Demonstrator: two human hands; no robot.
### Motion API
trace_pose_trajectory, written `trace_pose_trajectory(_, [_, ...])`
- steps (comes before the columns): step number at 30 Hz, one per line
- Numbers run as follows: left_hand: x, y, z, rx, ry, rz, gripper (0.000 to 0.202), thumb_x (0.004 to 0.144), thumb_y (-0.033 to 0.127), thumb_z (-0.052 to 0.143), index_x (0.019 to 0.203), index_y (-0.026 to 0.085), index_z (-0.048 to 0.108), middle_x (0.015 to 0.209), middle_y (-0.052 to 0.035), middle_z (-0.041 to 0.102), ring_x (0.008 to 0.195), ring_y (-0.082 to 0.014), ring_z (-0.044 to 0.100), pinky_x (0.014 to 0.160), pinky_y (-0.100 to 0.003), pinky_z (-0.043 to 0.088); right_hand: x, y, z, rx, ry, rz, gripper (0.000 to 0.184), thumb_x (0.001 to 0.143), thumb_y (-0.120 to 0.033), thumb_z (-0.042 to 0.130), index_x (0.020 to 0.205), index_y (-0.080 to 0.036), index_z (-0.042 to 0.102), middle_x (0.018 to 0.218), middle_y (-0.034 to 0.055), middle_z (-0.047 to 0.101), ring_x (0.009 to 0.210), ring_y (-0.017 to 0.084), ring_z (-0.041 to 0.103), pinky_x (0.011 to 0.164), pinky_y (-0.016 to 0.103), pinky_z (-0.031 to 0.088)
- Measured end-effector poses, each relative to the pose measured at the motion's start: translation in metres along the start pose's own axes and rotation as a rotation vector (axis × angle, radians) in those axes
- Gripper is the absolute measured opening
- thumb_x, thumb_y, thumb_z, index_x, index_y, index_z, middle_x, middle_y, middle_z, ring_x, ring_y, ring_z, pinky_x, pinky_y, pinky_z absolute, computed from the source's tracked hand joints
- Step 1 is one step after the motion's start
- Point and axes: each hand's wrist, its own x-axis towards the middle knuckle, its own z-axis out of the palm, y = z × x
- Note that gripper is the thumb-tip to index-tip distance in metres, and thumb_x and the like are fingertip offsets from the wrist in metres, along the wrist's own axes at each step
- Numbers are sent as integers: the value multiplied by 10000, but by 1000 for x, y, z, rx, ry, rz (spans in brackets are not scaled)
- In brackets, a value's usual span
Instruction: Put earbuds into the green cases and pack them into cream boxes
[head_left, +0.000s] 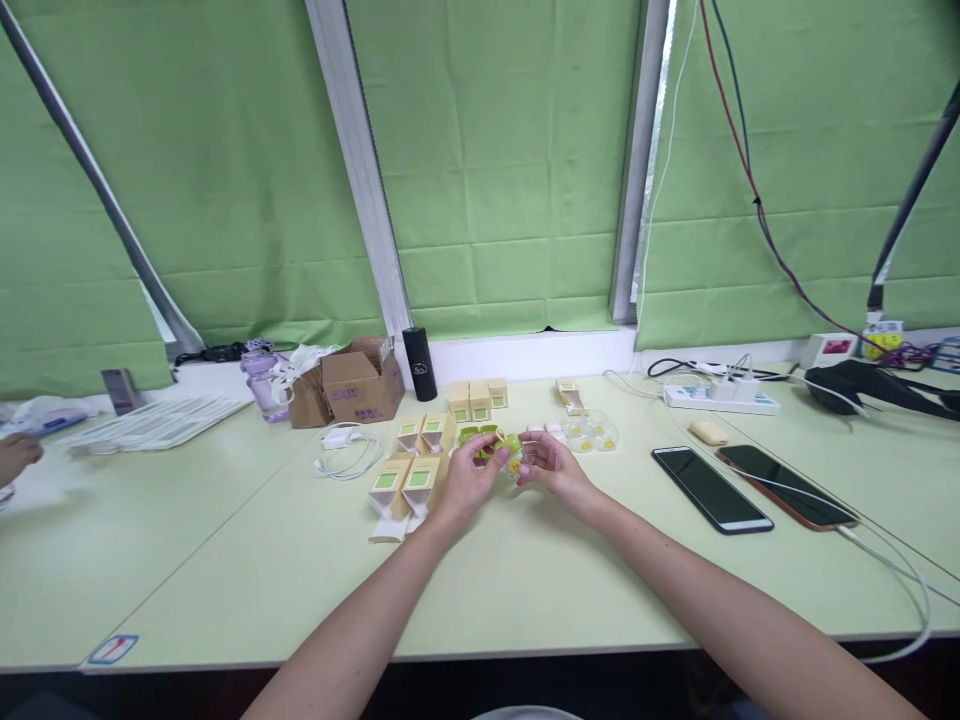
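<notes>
My left hand (pixel 474 478) and my right hand (pixel 556 472) meet over the middle of the table. Between their fingertips is a small clear container with a green top (pixel 511 446) and a yellow spot on its side; both hands grip it. Whether the top is fastened to the clear part, I cannot tell. Just behind my left fingers sit several green pieces (pixel 471 433), partly hidden. Past my right fingers lie small pinkish-white pieces (pixel 553 430) and a group of clear round containers (pixel 592 432) with yellow spots. Small open cartons with green panels (pixel 420 478) stand left of my left hand.
More small cartons (pixel 471 398) stand farther back, near a black cylinder (pixel 420 364) and a brown cardboard box (pixel 366 380). A coiled white cable (pixel 351 452) lies left. Two phones (pixel 712 490) and a power strip (pixel 720 398) are right. Another person's hand (pixel 18 455) shows far left.
</notes>
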Motion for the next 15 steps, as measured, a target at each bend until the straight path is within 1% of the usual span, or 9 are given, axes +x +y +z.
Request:
trace_pose_trajectory(6, [-1, 1, 0, 13, 4, 25, 528, 828, 578, 788, 1145, 156, 775, 1202, -169, 753, 1091, -301, 722, 904, -411, 576, -3, 1, 2, -99, 24, -58, 624, 678, -326, 913, 1201, -268, 577, 1002, -4, 601, 807, 160, 655, 775, 362, 565])
trace_pose_trajectory(15, [0, 2, -1, 29, -5, 40, 535, 835, 577, 781, 1159, 151, 769, 1221, -177, 741, 1104, -308, 720, 907, -426, 589, -5, 0, 3, -116, 15, -77, 616, 704, -333, 892, 1207, -284, 540, 1015, 1, 614, 850, 170, 657, 795, 359, 550])
